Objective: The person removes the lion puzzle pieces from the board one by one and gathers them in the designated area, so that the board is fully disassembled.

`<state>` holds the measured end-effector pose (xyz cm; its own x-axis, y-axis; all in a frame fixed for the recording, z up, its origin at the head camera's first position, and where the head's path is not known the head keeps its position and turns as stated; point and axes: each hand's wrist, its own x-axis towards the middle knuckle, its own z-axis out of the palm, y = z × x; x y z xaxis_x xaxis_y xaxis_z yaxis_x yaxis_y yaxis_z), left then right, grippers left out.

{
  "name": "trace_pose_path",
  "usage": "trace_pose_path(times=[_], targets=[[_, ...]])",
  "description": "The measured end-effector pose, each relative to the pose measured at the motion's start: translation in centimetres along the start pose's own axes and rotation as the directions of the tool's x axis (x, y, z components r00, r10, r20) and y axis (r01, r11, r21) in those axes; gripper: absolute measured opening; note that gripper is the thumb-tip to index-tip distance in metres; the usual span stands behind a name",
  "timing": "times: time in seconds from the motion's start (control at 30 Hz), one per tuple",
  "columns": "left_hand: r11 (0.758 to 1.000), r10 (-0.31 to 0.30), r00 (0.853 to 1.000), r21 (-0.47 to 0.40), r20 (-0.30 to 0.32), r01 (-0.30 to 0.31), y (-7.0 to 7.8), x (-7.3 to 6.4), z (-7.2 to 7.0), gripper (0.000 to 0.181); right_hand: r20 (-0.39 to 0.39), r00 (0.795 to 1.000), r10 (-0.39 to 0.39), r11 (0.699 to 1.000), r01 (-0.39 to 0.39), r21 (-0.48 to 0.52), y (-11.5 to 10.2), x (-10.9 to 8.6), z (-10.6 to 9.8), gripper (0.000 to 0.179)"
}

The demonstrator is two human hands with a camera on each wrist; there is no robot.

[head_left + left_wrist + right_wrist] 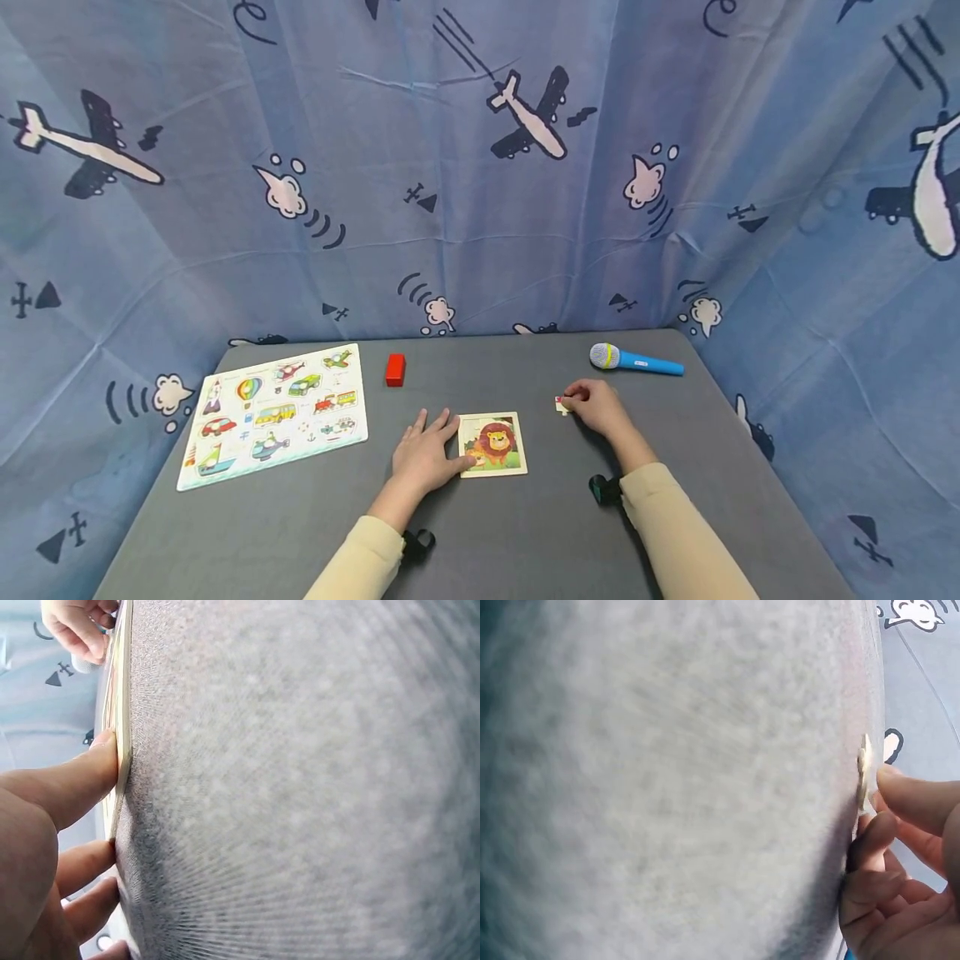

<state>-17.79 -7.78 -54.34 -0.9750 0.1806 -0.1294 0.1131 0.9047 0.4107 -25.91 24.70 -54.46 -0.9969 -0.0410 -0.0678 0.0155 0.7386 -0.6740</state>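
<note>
A square wooden jigsaw puzzle (495, 450) with a lion picture lies flat on the grey table. My left hand (424, 454) rests at its left side, fingers spread and fairly straight. The left thumb (101, 761) lies on the puzzle's face near the edge, and the index fingertip meets its corner in the left wrist view. Farther right, my right hand (596, 406) pinches a small puzzle piece (561, 406) between thumb and fingers, close over the table. Seen almost edge-on in the right wrist view, the puzzle piece (865, 772) has its lower end partly hidden by the fingertips.
A white picture board (273, 417) with vehicle drawings lies at the left of the table (300, 533). Behind the puzzle stands a red block (395, 370). A blue toy microphone (637, 360) lies near the back right edge, with a blue patterned curtain (480, 208) behind.
</note>
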Motion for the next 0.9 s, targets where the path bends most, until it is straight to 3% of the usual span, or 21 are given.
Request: trace_pose_path(times=[0.23, 0.5, 0.9], targets=[[1.0, 0.0, 1.0, 0.014, 0.0, 0.0, -0.1, 0.2, 0.3, 0.082, -0.014, 1.0, -0.024, 0.999, 0.024, -0.039, -0.9, -0.1, -0.6, 0.023], [1.0, -0.007, 1.0, 0.013, -0.013, 0.007, 0.0, 0.2, 0.1, 0.083, -0.061, 0.984, -0.168, 0.986, 0.168, -0.004, -3.2, -0.3, -0.7, 0.018], [1.0, 0.001, 1.0, -0.002, -0.018, -0.001, 0.1, -0.1, -0.1, 0.08, -0.011, 0.984, -0.177, 0.981, 0.177, 0.08, -6.7, -1.6, 1.8, 0.021]])
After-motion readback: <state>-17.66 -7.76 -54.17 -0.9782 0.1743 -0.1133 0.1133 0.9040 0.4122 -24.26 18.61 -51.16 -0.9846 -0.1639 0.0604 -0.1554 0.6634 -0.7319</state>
